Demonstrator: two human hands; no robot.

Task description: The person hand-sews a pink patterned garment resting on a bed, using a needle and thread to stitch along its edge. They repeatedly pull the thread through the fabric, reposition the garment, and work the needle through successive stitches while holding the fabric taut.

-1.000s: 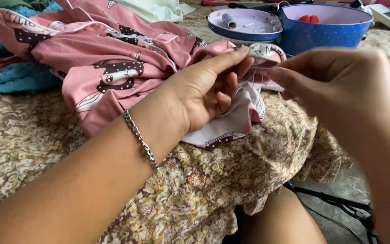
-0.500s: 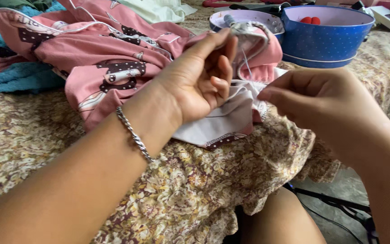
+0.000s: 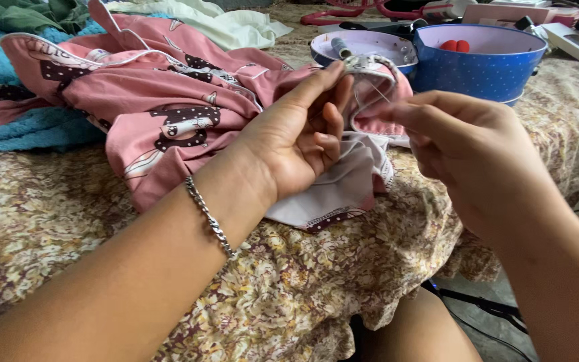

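My left hand (image 3: 299, 137) pinches a fold of a pink patterned garment (image 3: 162, 110) and holds its edge raised over the table. A silver chain bracelet (image 3: 209, 218) sits on that wrist. My right hand (image 3: 467, 144) is just right of the fold, fingertips pinched together on a thin thread (image 3: 377, 90) that runs to the raised edge. Any needle is too small to make out. The garment's white inner side (image 3: 343, 194) hangs below my left palm.
A floral cloth (image 3: 101, 221) covers the table. A blue dotted tin (image 3: 487, 60) and its lid (image 3: 363, 47) holding a spool stand behind the hands. Blue towelling (image 3: 8, 127), green and white fabric lie at the back left. My knee (image 3: 424, 328) is under the table edge.
My left hand has lifted the garment's fold higher and away from me. My right hand has drawn closer to the fold, still pinching the thread.
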